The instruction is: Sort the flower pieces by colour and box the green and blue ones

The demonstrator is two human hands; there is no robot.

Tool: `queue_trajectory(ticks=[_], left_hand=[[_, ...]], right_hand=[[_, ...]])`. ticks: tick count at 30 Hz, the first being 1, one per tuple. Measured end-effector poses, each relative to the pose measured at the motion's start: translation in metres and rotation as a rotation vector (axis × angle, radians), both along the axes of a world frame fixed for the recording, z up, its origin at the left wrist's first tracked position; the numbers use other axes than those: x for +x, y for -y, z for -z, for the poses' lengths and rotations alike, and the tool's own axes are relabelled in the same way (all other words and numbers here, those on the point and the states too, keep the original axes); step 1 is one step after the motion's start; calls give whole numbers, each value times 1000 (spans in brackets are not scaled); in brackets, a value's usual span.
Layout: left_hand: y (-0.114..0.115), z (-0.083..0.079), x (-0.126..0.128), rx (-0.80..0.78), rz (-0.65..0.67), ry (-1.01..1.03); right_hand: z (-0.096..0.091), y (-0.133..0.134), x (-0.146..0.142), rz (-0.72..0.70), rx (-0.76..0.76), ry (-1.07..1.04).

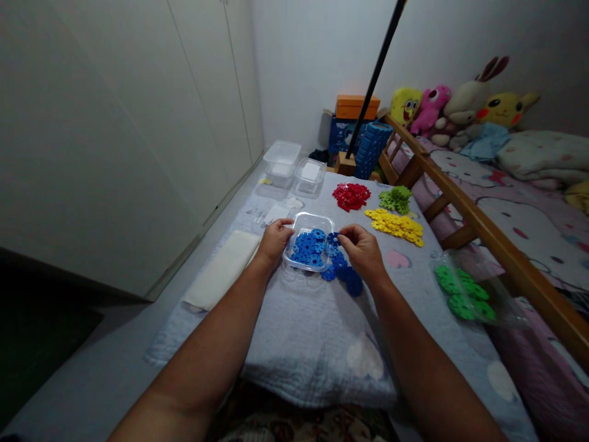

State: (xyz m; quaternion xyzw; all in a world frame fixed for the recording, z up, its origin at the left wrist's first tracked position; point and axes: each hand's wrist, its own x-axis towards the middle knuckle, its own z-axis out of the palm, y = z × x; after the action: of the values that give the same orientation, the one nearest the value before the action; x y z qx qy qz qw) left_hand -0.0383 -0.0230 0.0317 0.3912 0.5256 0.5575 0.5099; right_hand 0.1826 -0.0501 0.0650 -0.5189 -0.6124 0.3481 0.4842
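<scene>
A clear plastic box (309,267) stands in front of me with many blue notched discs (308,248) inside. My left hand (275,240) grips the box's left rim between thumb and fingers. Beside the right wall, my right hand (362,248) pinches a blue notched disc (333,238) between thumb and index finger. Under and beside that hand, more loose blue discs (353,282) lie on the cloth, partly hidden by it.
Piles of red pieces (351,196), yellow discs (396,227) and light-green pieces (396,199) lie right of the box. Clear containers (281,161) stand behind. A folded cloth (223,270) lies left. A bag of green discs (464,293) sits by the wooden bed rail (488,236).
</scene>
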Motion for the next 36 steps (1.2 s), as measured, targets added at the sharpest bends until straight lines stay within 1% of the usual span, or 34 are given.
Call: queue_trajectory(ticks=[3, 5, 7, 10, 14, 19, 24, 28, 30, 33, 36], left_hand=[[0, -1, 1, -15, -6, 22], [1, -2, 2, -16, -12, 27], [1, -3, 2, -13, -15, 24], [1, -4, 2, -16, -10, 21], [0, -2, 2, -18, -4, 22], [1, 0, 1, -12, 2, 9], [0, 1, 1, -4, 3, 12], [0, 1, 0, -1, -2, 6], [1, 1, 0, -2, -1, 0], [0, 2, 0, 0, -2, -12], [-1, 4, -1, 4, 0, -19]], right_hand=[[-5, -2, -10, -29, 18, 18], [-5, -3, -17, -43, 49, 84], [-3, -4, -24, -37, 109, 203], [2, -4, -33, 21, 174, 403], [10, -6, -40, 94, 145, 551], [16, -9, -40, 132, 105, 622], [18, -15, -26, 166, 115, 564], [18, -21, 2, 156, 137, 537], [20, -24, 18, 151, 123, 560], [25, -25, 38, 130, 63, 642], [33, -22, 44, 115, -4, 726]])
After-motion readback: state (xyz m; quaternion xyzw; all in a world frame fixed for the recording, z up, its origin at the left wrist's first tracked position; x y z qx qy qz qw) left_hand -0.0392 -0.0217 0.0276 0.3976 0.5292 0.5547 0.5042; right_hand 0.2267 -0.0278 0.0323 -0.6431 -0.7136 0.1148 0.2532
